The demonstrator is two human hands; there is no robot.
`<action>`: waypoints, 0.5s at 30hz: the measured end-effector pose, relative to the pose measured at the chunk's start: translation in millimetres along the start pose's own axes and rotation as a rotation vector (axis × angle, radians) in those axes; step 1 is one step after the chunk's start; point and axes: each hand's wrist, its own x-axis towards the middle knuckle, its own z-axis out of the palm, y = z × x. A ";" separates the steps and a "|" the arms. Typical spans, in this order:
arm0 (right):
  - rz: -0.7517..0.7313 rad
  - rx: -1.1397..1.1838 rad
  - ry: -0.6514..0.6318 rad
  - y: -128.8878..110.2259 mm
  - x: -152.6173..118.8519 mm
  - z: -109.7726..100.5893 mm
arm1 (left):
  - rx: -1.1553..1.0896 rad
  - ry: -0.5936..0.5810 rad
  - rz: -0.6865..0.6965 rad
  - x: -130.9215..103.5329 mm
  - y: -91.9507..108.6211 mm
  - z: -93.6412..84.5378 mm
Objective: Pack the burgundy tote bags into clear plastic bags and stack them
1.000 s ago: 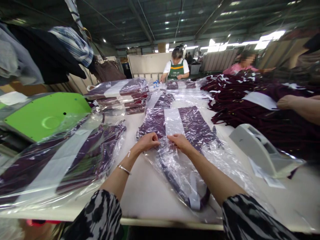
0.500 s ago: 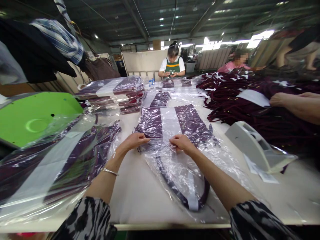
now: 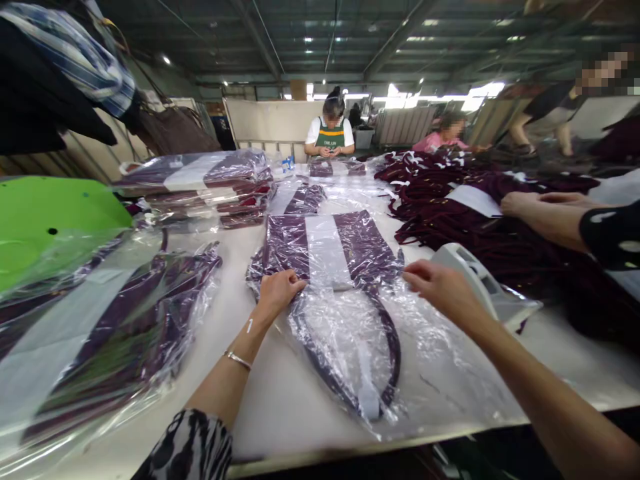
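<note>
A dark purple item with a white band, inside a clear plastic bag (image 3: 327, 250), lies flat on the table in front of me. Its dark looped strap (image 3: 395, 333) with a white tag (image 3: 369, 397) extends toward me under the plastic. My left hand (image 3: 283, 291) pinches the plastic at the left of the white band. To the right, my right hand (image 3: 434, 283) is near the bag's right edge, its thumb and fingers a little apart and nothing visible between them.
Bagged purple items lie at the left (image 3: 90, 333) and in a stack (image 3: 200, 183) behind. A grey-white dispenser (image 3: 480, 280) stands at right beside a dark red pile (image 3: 450, 200). Another person's hands (image 3: 545, 210) reach in from the right; an aproned person (image 3: 331, 133) is behind.
My right hand has let go of the plastic and moved right, toward the dispenser. My left hand still pinches the bag. The looped strap lies wider, and the view has shifted right.
</note>
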 end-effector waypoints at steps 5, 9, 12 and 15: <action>0.259 -0.237 0.335 106.2 -41.1 -107.6 | -0.018 -0.106 -0.032 6.2 5.1 -6.7; 0.508 0.023 0.218 151.3 -47.9 -126.0 | 0.029 -0.135 -0.069 13.4 10.4 -4.3; 0.592 0.453 0.109 167.6 -35.1 -115.4 | 0.039 -0.145 -0.089 15.0 12.4 -1.4; 0.605 0.600 0.089 176.2 -19.7 -105.1 | 0.012 -0.143 -0.097 16.6 10.7 2.1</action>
